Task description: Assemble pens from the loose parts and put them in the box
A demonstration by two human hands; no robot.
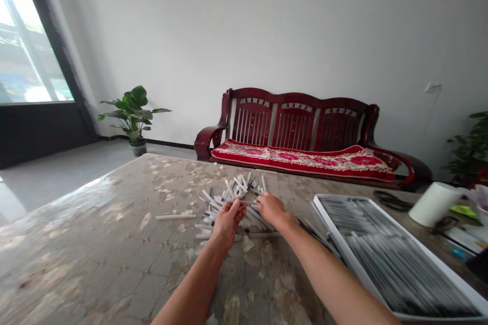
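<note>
Held level between both hands is a slim grey pen. My left hand pinches its left end between thumb and fingers. At the pen's other end, the closed fingers of my right hand grip it, with their tips partly hidden. Below and beyond the hands lies a loose pile of white and grey pen-like sticks, pointing various ways. One white stick lies apart, left of the pile.
A white shallow box full of grey pens stands to the right. Past it are a white paper roll and a coiled black cable. The patterned tabletop reaches toward a red wooden bench. A potted plant stands back left.
</note>
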